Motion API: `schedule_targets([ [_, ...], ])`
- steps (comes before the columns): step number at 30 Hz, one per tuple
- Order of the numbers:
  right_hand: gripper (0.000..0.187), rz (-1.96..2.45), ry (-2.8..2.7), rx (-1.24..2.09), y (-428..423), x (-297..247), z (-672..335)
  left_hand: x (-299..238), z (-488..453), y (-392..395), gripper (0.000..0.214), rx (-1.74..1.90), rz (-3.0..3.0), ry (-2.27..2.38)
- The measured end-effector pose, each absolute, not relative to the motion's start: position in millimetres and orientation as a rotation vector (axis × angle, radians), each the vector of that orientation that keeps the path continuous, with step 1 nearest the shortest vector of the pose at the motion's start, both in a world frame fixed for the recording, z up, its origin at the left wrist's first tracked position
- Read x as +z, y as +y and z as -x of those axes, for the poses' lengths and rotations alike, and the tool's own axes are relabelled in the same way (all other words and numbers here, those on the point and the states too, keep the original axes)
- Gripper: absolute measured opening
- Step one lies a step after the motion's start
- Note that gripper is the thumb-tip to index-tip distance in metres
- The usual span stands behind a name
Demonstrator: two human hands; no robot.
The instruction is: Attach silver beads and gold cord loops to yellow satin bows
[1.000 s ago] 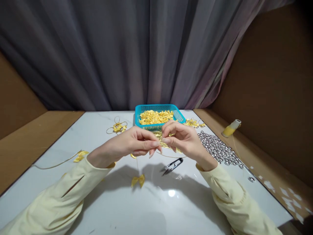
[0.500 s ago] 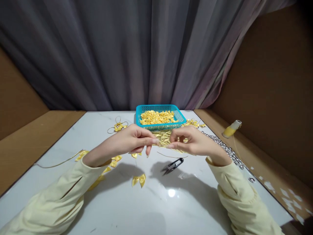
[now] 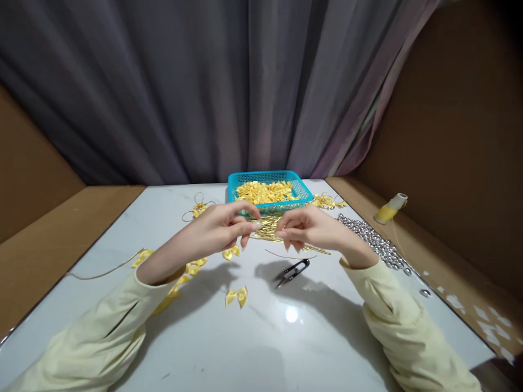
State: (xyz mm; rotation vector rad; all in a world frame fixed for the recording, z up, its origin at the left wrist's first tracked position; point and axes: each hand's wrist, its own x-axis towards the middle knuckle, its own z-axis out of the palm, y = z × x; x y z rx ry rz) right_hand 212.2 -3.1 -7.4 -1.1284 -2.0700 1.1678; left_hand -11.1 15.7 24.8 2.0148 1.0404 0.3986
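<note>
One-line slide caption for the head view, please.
Left hand and right hand above a white table, amid a basket of bows, gold strands, snips and silver beads.

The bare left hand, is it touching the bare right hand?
Apart: the head view shows shiny gold strips through the gap between left hand and right hand.

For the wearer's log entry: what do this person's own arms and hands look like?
Both arms wear loose, creased, pale yellow sleeves; the left sleeve shows a narrow dark slit. The left hand and right hand are ungloved, with no rings or watch visible.
</note>
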Motion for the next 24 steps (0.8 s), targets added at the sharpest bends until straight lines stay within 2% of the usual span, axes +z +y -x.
schedule_targets([
  [2,0.008,1.265,-2.236,0.941,-1,-6,-225,24,12,17,0.02,0.423,-2.053,1.075],
  [4,0.015,1.327,-2.221,0.757,-1,-6,-228,23,11,16,0.019,0.414,-2.079,1.082],
  [5,0.024,1.293,-2.17,0.776,-1,-7,-224,22,9,15,0.019,0.404,-2.085,1.079],
  [7,0.041,1.125,-2.038,1.018,-4,-11,-210,21,5,13,0.019,0.387,-2.094,1.068],
  [8,0.043,1.033,-2.001,1.146,-5,-14,-202,21,3,12,0.018,0.381,-2.099,1.06],
  [12,0.017,0.837,-1.915,1.33,-6,-23,-185,22,-1,9,0.017,0.357,-2.158,1.031],
  [17,0.02,0.9,-2.123,1.141,-12,-16,-198,23,0,10,0.015,0.263,-2.275,0.966],
  [21,0.015,0.937,-2.386,0.932,-17,-8,-203,20,-1,11,0.024,0.157,-2.371,0.853],
  [24,0.022,0.992,-2.539,0.831,-13,-8,-211,20,0,12,0.026,0.131,-2.395,0.884],
])
